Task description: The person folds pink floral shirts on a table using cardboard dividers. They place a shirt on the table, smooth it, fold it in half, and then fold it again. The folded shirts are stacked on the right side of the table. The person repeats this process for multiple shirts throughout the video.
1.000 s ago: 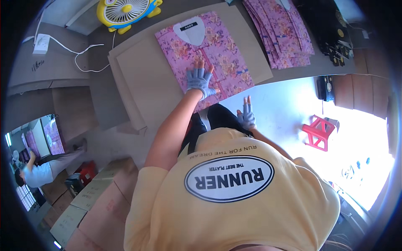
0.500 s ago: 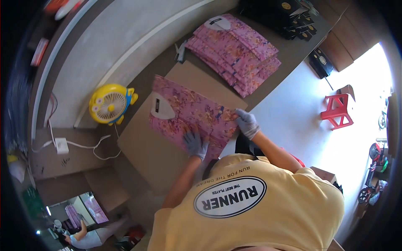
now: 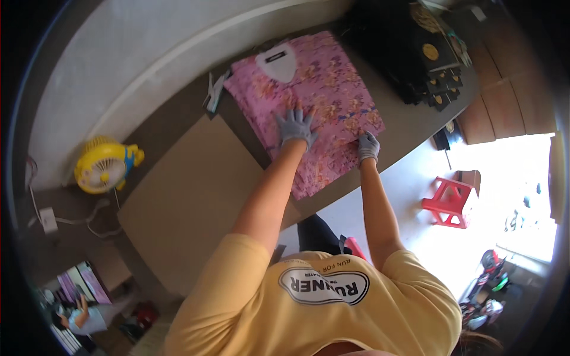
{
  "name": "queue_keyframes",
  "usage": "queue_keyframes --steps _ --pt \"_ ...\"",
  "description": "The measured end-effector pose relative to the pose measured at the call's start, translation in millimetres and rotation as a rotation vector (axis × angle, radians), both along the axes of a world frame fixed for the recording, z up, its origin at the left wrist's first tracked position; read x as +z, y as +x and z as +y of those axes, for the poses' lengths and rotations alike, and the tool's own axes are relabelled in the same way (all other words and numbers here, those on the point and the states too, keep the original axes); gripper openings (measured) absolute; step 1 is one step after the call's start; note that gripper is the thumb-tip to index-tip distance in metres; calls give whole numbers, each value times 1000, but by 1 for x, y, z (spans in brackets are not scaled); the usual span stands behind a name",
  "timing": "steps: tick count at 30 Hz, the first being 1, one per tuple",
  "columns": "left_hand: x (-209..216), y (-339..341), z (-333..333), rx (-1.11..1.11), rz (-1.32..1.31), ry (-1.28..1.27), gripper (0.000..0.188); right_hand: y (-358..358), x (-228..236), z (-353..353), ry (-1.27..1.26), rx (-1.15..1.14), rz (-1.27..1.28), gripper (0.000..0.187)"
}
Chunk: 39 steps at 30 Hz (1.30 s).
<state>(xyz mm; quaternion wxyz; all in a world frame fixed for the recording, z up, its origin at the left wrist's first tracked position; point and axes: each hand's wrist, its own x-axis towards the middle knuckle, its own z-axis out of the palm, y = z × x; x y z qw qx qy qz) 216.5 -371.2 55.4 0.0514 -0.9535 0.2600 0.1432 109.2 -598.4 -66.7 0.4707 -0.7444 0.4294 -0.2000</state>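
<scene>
A folded pink floral shirt (image 3: 329,77) with a white V-shaped neck lies on top of a stack of matching folded garments (image 3: 249,113). My left hand (image 3: 295,127), in a grey fingerless-tipped glove, presses flat on its front with the fingers spread. At the near right corner of the shirt, my right hand (image 3: 368,147), gloved alike, has its fingers curled on the edge. Its thumb side is partly hidden. Left of the stack, a bare sheet of brown cardboard (image 3: 184,184) covers part of the table.
A metal clip-like tool (image 3: 215,92) lies beside the stack near the wall. Black packages with gold marks (image 3: 430,53) are piled at the far right. A yellow fan (image 3: 102,166) stands at left. A red stool (image 3: 451,202) is on the floor; another person (image 3: 83,320) works at lower left.
The folded shirt has gone from the cardboard, up and right onto the stack. Both hands have moved there with it; my left palm now lies spread on it. The view has shifted.
</scene>
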Motion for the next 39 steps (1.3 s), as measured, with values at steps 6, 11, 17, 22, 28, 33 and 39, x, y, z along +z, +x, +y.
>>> queue_keyframes --steps 6,11,17,22,28,33,39 --pt "20 -1 9 78 89 -215 68 -14 77 59 -30 -225 -440 29" --pt "24 -59 117 -19 -468 -1074 34 -12 109 157 75 586 -438 31" --pt "-53 -233 398 730 -624 -814 30 31 149 320 -631 805 716 59" --pt "-56 -337 556 1346 -698 -6 51 27 120 320 -666 721 659 49" --pt "-42 -332 577 1346 -265 -89 62 39 127 291 -720 729 440 40" --pt "-33 -315 613 1449 -238 -409 48 50 157 284 -272 934 268 27" --pt "7 -302 658 1154 -91 -980 29 41 183 298 153 1012 102 21"
